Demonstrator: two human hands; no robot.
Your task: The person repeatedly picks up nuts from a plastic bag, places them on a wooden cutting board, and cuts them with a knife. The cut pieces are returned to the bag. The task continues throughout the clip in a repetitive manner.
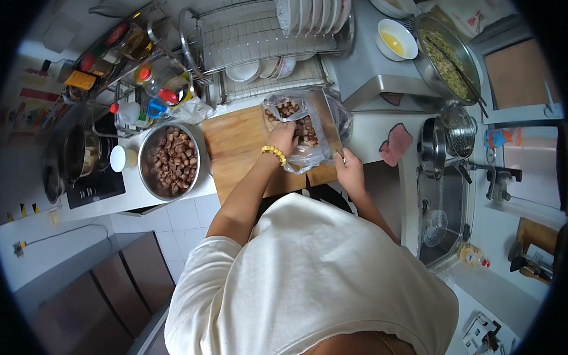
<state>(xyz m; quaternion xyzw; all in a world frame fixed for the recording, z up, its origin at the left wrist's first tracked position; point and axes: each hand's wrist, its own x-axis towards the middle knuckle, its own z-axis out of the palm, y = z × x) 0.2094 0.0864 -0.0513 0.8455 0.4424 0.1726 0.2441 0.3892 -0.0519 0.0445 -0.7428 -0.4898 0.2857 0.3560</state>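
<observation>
My left hand [283, 139], with a yellow beaded bracelet at the wrist, reaches to the mouth of a clear plastic bag [307, 163]. Brown mushroom pieces [307, 132] lie in and about the bag; whether my fingers grip any is hidden. My right hand [349, 169] is closed on the handle of a cleaver [325, 117], whose broad blade is over the bag's right part. Under them lies a wooden cutting board [236, 146]. Left of the board, a steel bowl [145, 184] holds many brown mushroom pieces [175, 160].
A dish rack [241, 31] with plates stands behind the board, bottles [129, 112] at the back left. A pink cloth [396, 143] lies on the right, near steel pans [432, 146] and the sink [442, 209]. A white bowl [395, 40] and a large bowl of chopped greens [446, 61] stand back right.
</observation>
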